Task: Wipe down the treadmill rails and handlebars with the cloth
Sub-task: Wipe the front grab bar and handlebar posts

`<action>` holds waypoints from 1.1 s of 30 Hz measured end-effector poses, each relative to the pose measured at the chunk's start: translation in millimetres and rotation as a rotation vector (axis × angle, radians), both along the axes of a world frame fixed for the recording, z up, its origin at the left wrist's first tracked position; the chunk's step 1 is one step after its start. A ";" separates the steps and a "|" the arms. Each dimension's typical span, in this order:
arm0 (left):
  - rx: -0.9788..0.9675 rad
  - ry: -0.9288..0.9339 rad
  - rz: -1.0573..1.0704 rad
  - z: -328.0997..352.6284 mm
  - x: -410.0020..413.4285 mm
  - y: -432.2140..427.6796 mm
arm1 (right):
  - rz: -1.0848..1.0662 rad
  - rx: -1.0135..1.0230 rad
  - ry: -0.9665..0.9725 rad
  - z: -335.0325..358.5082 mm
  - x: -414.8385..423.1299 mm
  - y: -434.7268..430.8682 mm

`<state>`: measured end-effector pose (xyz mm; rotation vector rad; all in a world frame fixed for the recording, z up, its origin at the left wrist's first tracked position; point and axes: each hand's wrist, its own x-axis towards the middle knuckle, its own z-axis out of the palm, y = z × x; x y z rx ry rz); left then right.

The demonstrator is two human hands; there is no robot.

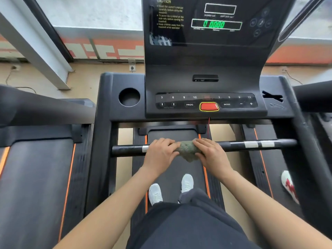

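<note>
- Since I stand on the belt (172,169) at lower centre, the handlebar (231,145) crosses within easy reach.
- Mid-frame, my right hand (212,155) curls around the green cloth (187,150), wrapping it over the bar so that it wipes all round. My left hand (159,153) lies beside it, fingers fairly straight, pressing the cloth's edge down.
- Further up, the console (206,81) and its red stop button (209,106) are well apart from my hands.
</note>
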<state>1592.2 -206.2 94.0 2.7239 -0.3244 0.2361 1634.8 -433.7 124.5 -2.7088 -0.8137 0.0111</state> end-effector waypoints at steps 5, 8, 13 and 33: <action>0.004 -0.087 0.140 -1.6 -26.2 35.3 | 0.062 0.039 0.028 -8.5 -6.4 35.2; 0.017 -0.105 0.211 0.9 -41.5 58.0 | 0.106 0.046 0.067 -11.9 -10.4 61.9; 0.111 -0.119 0.315 4.5 -64.8 93.9 | 0.237 0.009 0.144 -6.5 -10.8 108.9; -0.126 0.015 0.682 13.9 -112.4 53.3 | 0.371 0.093 0.188 -3.7 1.8 114.4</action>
